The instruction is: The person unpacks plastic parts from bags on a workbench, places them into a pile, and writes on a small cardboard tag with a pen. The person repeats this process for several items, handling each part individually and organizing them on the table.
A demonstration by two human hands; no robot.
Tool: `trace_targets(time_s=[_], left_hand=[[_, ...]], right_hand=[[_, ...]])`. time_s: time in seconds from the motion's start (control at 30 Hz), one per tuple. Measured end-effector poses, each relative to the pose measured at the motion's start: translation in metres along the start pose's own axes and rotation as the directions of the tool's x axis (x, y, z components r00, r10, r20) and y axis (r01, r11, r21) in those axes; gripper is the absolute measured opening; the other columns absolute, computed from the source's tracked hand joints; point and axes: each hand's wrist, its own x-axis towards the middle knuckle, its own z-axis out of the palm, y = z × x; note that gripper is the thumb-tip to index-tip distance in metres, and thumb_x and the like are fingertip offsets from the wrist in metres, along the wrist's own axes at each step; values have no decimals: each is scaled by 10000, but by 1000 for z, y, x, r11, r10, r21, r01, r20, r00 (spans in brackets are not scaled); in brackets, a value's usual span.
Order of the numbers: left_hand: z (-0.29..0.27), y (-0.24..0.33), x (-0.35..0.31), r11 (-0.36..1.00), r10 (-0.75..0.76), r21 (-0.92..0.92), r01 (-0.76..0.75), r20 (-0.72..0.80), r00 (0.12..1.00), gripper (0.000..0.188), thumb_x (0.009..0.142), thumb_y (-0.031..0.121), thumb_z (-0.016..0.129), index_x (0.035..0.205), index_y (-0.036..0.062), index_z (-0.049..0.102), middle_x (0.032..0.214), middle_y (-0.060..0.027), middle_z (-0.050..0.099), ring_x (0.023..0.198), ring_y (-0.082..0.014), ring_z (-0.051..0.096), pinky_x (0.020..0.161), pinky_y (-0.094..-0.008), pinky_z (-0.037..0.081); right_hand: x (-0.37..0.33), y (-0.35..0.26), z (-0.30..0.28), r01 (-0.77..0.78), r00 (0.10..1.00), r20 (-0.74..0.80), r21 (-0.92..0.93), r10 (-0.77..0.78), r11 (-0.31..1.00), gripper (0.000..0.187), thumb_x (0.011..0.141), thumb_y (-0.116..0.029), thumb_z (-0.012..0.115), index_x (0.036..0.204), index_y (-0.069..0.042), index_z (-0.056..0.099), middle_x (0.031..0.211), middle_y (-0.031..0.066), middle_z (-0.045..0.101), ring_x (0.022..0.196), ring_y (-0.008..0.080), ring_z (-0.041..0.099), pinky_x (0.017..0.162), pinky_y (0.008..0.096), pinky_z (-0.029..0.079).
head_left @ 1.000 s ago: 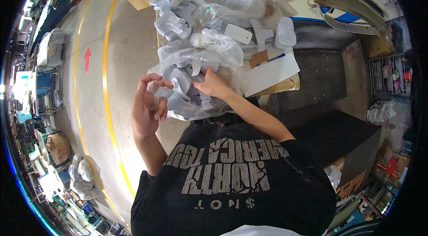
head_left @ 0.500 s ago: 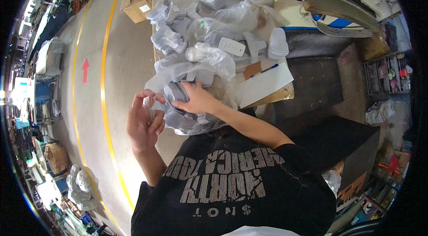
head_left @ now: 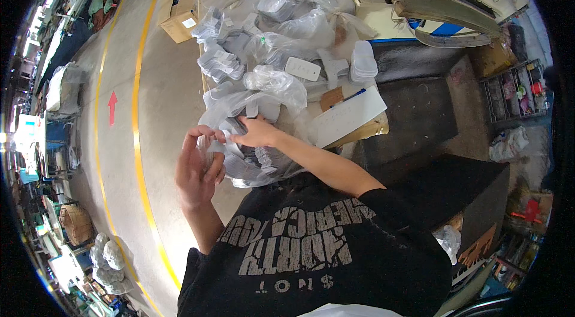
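Observation:
A clear plastic bag (head_left: 281,89) lies with its mouth open at the table's near end. Inside are many light grey flat cut pieces (head_left: 242,167), stacked and partly fanned. My right hand (head_left: 259,132) reaches into the bag from the right, with thumb and fingers closed around some of these pieces; the fingertips are partly hidden. At the bag's left edge, my left hand (head_left: 200,167) is raised with bent fingers, pinching the thin plastic.
Beyond the bag are more stacks of grey pieces (head_left: 221,65) and plastic bags. A white sheet (head_left: 347,116) with a blue pen (head_left: 354,94) lies to the right. A cardboard box (head_left: 178,16) stands at the table's far left, and a machine (head_left: 443,14) at the far right.
My right hand has shifted slightly within the bag, and the stack under it has loosened and spread. My left hand stays at the bag's edge. The whole view has shifted a little.

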Motion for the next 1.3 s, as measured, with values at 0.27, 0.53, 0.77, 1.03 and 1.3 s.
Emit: trace_targets(time_s=[0.27, 0.53, 0.77, 1.03, 1.3], left_hand=[[-8, 13, -5, 999, 12, -43, -15, -73, 997, 442, 1096, 396, 306, 1277, 22, 459, 1164, -167, 555, 471, -19, 315, 400, -176, 319], [-11, 10, -5, 993, 41, -105, -44, -30, 999, 408, 1101, 362, 287, 1262, 31, 462, 1155, -154, 543, 490, -28, 327, 410, -171, 318], [-12, 8, 2, 996, 49, -67, -52, -35, 998, 395, 1096, 351, 309, 1284, 46, 474, 1156, -136, 528, 489, -29, 321, 407, -171, 305], [-2, 3, 12, 995, -27, -98, 27, -2, 1000, 353, 1096, 332, 324, 1267, 60, 470, 1148, -122, 524, 498, -28, 322, 417, -167, 306], [6, 2, 11, 996, -40, -84, 37, -35, 999, 322, 1095, 320, 326, 1208, 59, 476, 1118, -118, 541, 492, -30, 310, 413, -171, 287]], right_hand=[[-13, 26, -10, 128, 990, -34, 627, -137, 768, 967, 726, -336, 930, 1493, 22, 462, 1395, 172, 566, 1275, 261, 547, 1094, 346, 417], [-79, 6, -57, 146, 988, -140, 670, -70, 728, 1001, 698, -440, 936, 1477, -1, 486, 1427, 223, 529, 1353, 299, 480, 1124, 385, 390], [-106, 21, -56, 183, 918, -397, 383, -18, 905, 967, 675, -435, 937, 1400, 48, 516, 1342, 259, 593, 1213, 349, 605, 1045, 416, 472], [-100, 47, -49, -83, 930, -366, -123, 33, 989, 806, 786, -532, 804, 1390, -59, 558, 1207, 282, 617, 1132, 462, 601, 1044, 532, 464], [-94, 37, -28, -90, 978, -209, -297, 28, 951, 887, 782, -579, 791, 1474, -122, 476, 1486, 349, 328, 1340, 577, 374, 1099, 618, 393]])
